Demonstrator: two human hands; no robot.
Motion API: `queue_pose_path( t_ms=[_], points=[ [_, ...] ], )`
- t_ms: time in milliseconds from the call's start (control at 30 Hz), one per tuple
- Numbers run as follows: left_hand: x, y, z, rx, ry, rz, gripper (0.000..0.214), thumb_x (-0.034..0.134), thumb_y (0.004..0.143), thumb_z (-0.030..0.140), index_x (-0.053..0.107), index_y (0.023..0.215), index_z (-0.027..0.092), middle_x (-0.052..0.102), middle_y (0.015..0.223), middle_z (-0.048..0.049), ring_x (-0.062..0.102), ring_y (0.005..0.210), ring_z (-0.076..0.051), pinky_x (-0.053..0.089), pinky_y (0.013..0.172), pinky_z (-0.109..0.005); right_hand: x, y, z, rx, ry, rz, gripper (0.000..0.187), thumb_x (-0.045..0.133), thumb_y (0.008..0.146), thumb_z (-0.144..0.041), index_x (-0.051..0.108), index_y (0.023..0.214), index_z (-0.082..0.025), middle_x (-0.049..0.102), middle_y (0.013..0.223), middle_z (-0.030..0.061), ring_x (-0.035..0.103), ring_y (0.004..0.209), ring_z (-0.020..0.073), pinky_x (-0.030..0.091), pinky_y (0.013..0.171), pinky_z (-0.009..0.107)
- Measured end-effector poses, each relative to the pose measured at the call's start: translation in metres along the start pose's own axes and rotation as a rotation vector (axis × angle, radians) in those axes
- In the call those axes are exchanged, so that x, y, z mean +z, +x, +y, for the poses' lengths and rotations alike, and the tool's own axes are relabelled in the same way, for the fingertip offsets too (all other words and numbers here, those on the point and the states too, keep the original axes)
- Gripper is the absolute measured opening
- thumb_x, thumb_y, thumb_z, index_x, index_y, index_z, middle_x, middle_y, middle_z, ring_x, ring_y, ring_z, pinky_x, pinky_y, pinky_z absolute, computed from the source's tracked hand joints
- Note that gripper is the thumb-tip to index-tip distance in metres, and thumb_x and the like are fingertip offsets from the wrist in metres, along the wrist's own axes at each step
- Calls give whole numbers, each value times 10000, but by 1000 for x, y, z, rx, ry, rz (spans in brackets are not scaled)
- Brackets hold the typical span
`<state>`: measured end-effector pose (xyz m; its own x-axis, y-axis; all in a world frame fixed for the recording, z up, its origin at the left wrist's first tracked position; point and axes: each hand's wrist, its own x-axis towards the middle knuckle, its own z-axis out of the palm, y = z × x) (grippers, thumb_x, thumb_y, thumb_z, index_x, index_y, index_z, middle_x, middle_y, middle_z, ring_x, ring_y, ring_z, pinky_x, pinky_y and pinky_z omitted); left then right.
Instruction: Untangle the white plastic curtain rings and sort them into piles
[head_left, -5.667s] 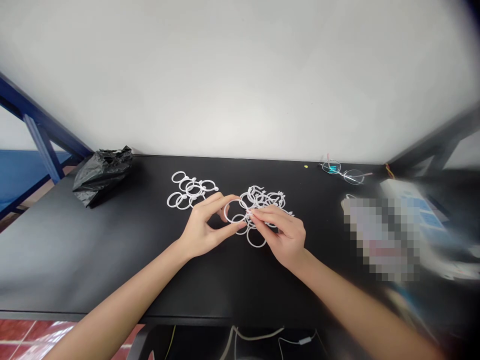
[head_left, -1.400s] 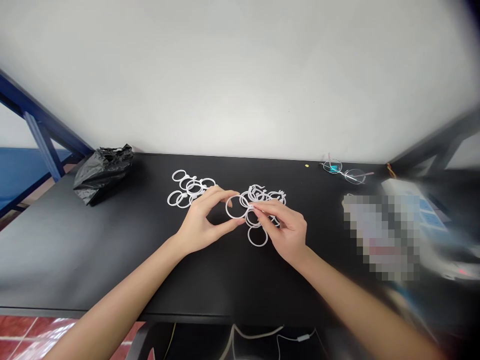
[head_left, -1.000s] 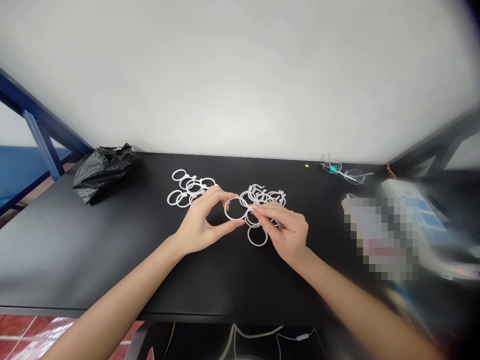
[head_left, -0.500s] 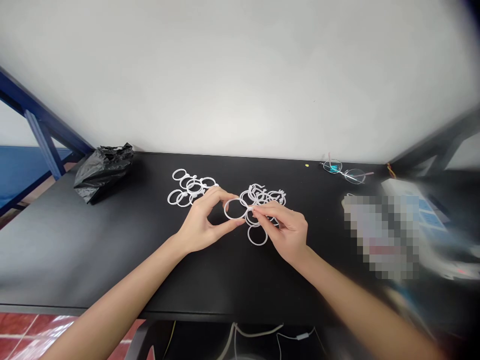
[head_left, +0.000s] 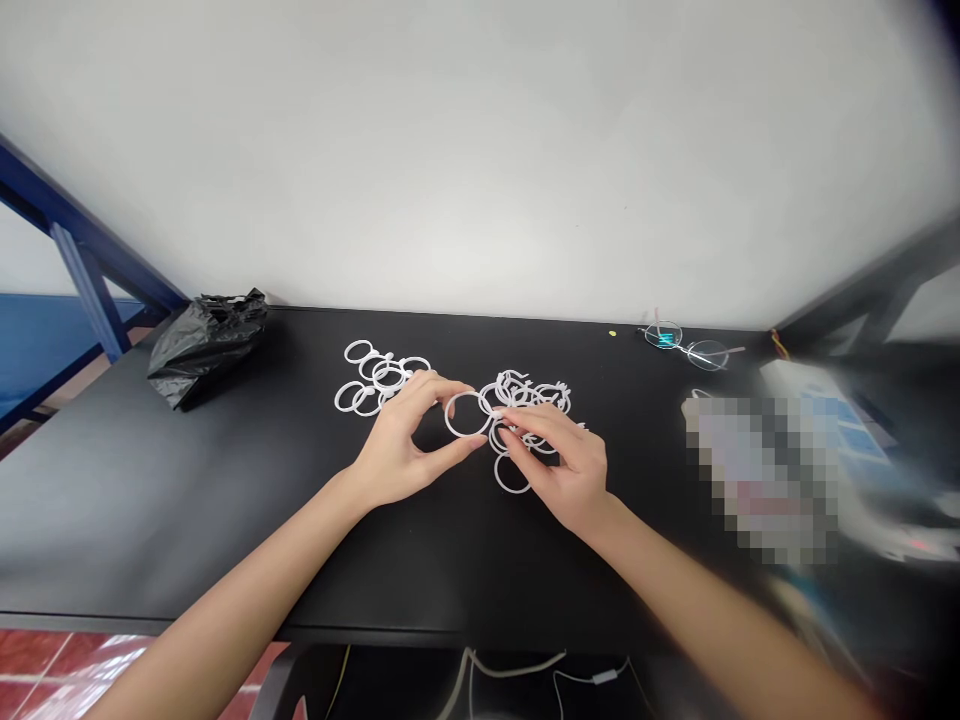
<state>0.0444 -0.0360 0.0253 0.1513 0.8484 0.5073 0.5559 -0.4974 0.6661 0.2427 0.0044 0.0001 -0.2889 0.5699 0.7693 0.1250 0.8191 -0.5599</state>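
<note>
My left hand (head_left: 409, 440) holds a white plastic ring (head_left: 447, 418) upright above the black table, thumb at its lower edge and fingers at its top. The fingertips of my right hand (head_left: 566, 455) are at the small clasp on the ring's right side, with the thumb slightly lower than the index finger. Behind and below my right hand lies a heap of similar white rings (head_left: 514, 490), partly hidden by it. Another group of white rings (head_left: 360, 351) lies beyond my left hand, which covers some of them.
On the black table (head_left: 300, 570), a crumpled black plastic bag (head_left: 210, 340) stands at the back left. Eyeglasses (head_left: 705, 355) lie at the back right. A blurred, pixelated item (head_left: 757, 480) and a white device (head_left: 832, 430) are at the right. A pale wall rises behind.
My right thumb has moved slightly down, away from the index finger at the clasp. The held ring has shifted a little to the left and up. The two groups of rings look unchanged.
</note>
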Motion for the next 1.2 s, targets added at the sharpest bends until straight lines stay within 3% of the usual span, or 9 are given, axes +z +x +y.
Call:
queue_pose_path(
  t_ms=[167,367,467,700,833,1033,1200],
  points=[
    [-1,1,-4,10,111,30,266,686,849,301,565,1063,200,586,857,-26,550,823,-187,458,772,-336,0,1,-2,4,-32,7,334,619,837,-40,710,1091,-236,763,978,79,716,762,186,599,598,308],
    [2,-4,-31,-101,697,70,292,566,920,366,559,1141,176,608,1100,-138,556,1005,-308,445,861,-456,0,-1,0,29,-44,12,317,587,857,-50,714,1075,-242,766,956,61,693,719,170,591,620,326],
    [4,-7,-41,-98,831,43,317,539,930,380,573,1158,162,596,1176,-180,542,1080,-361,432,895,-509,1,-2,1,24,-42,8,312,585,859,-52,713,1071,-241,766,960,62,694,730,174,589,613,328],
    [9,-14,-47,-103,825,7,314,488,952,333,583,1164,122,572,1265,-240,500,1213,-431,377,984,-623,1,-2,3,20,-33,12,323,593,850,-38,713,1069,-243,762,960,63,692,738,175,587,609,327],
    [10,-10,-39,-78,777,-21,360,488,955,293,533,1261,109,534,1332,-238,473,1259,-419,361,1026,-628,-1,-2,2,8,-17,25,331,578,849,-23,716,1059,-239,763,946,64,715,823,207,605,697,368],
    [17,-8,-15,115,371,-310,319,475,966,223,545,1276,195,524,1348,-148,514,1228,-285,450,1030,-488,-5,-3,2,30,-29,92,354,549,857,-11,702,1078,-240,750,992,71,711,901,221,610,738,389],
    [18,-13,-18,126,359,-417,325,505,962,251,571,1274,189,526,1342,-145,529,1204,-288,470,1015,-488,-4,-3,1,54,-41,123,311,535,876,-35,706,1047,-231,749,972,72,707,876,210,611,714,372]
  ],
)
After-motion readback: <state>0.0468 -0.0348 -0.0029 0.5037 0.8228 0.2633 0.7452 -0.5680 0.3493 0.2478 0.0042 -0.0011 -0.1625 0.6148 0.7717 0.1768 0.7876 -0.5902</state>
